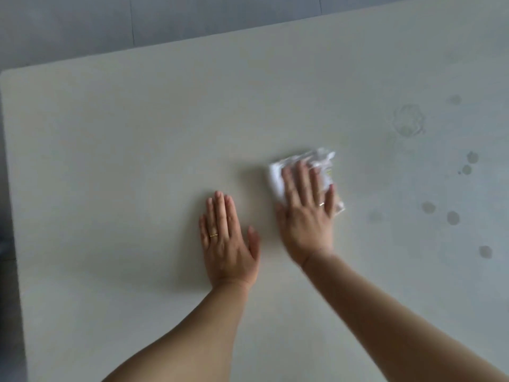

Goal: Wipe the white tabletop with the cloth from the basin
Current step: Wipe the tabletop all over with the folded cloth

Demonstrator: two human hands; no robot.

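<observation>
**Cloth pressed to the white surface under the right hand**

Presses the crumpled white cloth (276,176) flat against the white surface (124,161) with the right hand (305,216), fingers (301,175) straight and slightly spread on top, not curled round it. Leaves cloth edges showing beyond the fingertips and on both sides of the hand. Blurs a little around the right hand and the cloth.

Rests the left hand (228,244) palm down on the bare surface just beside the right one, apart from the cloth, with fingers straight and close together, thumb out to the side, holding nothing. Wears a thin gold ring (213,235) on the left hand and another on the right. Reaches in with both bare forearms (192,334) from the near edge.

Shows several dark round spots (453,217) on the surface well to the right of the cloth, and a faint ring-shaped mark (409,119) farther back on that side. Shows grey floor (82,20) beyond the far edge of the surface.
</observation>
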